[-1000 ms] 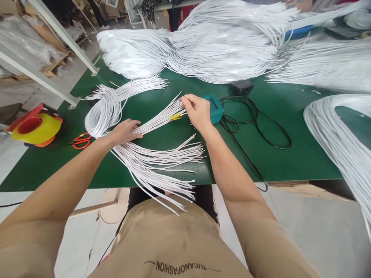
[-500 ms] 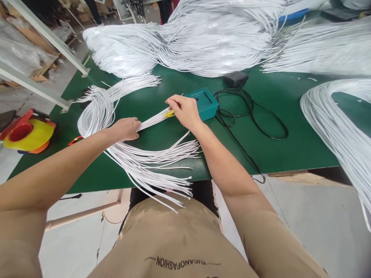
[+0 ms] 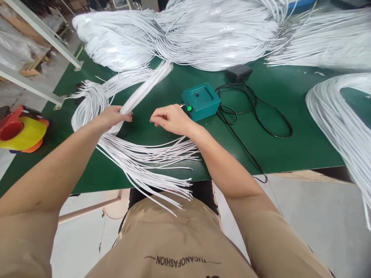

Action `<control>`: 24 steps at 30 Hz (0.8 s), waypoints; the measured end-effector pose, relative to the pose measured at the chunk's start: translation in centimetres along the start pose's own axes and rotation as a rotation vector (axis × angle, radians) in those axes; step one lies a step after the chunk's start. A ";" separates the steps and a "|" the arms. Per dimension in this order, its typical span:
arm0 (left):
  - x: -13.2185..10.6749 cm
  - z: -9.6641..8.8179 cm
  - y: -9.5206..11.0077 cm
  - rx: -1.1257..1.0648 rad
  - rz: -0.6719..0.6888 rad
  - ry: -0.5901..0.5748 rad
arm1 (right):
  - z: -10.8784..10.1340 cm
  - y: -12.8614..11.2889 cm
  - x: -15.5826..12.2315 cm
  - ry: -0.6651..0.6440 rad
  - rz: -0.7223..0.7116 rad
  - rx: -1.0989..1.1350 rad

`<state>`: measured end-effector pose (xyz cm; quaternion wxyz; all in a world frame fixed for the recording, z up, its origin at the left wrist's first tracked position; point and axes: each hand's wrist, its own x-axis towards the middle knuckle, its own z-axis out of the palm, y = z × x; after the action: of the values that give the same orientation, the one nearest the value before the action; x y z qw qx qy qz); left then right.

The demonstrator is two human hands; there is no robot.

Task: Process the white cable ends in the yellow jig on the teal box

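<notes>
Slanting cable bundle: a bundle of white cables (image 3: 145, 90), slightly blurred, rises from the left hand above the table, its far tips raised toward the back.
Left hand (image 3: 117, 116): closed around the bundle, thumb toward the right.
Right hand (image 3: 171, 119): well apart from the bundle, fingers bent toward the thumb; I cannot tell whether they pinch anything.
Fanned cable ends (image 3: 150, 150): spread from under the left forearm toward the right, some reaching past the table's front edge.
Cable coil (image 3: 87, 110): curled on the table beside the left wrist.
Teal box (image 3: 207, 106): just beyond the right hand, with a green button (image 3: 189, 109) on its side.
Black adapter (image 3: 238, 72): behind the box, near a looped black cord (image 3: 285, 136).
Green table (image 3: 295, 154): a large white cable heap (image 3: 214, 42) across the back, a curved cable bundle (image 3: 324, 98) draping over the front at right.
Tape dispenser (image 3: 27, 135): red and yellow, far left.
Wearer: tan shirt (image 3: 174, 235) with dark lettering.
</notes>
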<state>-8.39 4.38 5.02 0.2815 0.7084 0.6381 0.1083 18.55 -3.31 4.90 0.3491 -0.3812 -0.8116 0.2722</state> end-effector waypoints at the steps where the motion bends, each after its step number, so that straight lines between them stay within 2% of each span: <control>1: -0.4 -0.7 0.2 -0.086 -0.013 0.003 | 0.2 -0.5 -0.1 -0.113 0.000 -0.035; 3: -1.2 -2.4 1.2 -0.234 -0.004 0.015 | 0.7 -1.4 -0.4 -0.337 0.050 -0.160; 5: -2.0 -4.2 3.2 -0.307 0.100 0.015 | 1.1 -2.3 -0.6 -0.510 0.129 -0.285; 7: -2.8 -5.8 5.8 -0.304 0.253 0.020 | 1.6 -3.2 -0.8 -0.617 0.166 -0.354; 10: -3.7 -7.6 9.9 -0.236 0.512 0.059 | 2.1 -4.5 -1.2 -0.719 0.126 -0.324; 12: -3.9 -7.8 12.0 -0.343 0.596 -0.025 | 2.6 -5.2 -1.4 -0.809 0.076 -0.244; 13: -3.9 -7.5 12.8 -0.408 0.608 -0.081 | 2.8 -5.4 -1.5 -0.854 0.051 -0.204; 15: -3.8 -6.3 13.5 -0.504 0.527 -0.201 | 3.2 -5.5 -1.6 -0.917 0.017 -0.142; 17: -3.6 -4.3 13.4 -0.654 0.389 -0.269 | 3.2 -5.2 -1.7 -0.932 0.025 -0.071; 19: -3.4 -1.7 12.6 -0.908 0.274 -0.339 | 2.6 -4.6 -1.5 -0.913 0.067 0.028; 21: -3.2 1.0 11.3 -1.168 0.113 -0.410 | 1.6 -3.8 -1.3 -0.821 0.115 0.091; 22: -3.1 2.3 10.5 -1.253 0.017 -0.401 | 1.0 -3.3 -1.1 -0.736 0.133 0.082; 24: -2.8 4.5 8.9 -1.373 -0.147 -0.354 | -0.1 -2.1 -0.8 -0.485 0.165 -0.028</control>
<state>0.92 0.24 6.71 0.7702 0.3331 0.4166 0.3498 18.08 -5.11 6.18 0.1155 -0.3744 -0.8415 0.3721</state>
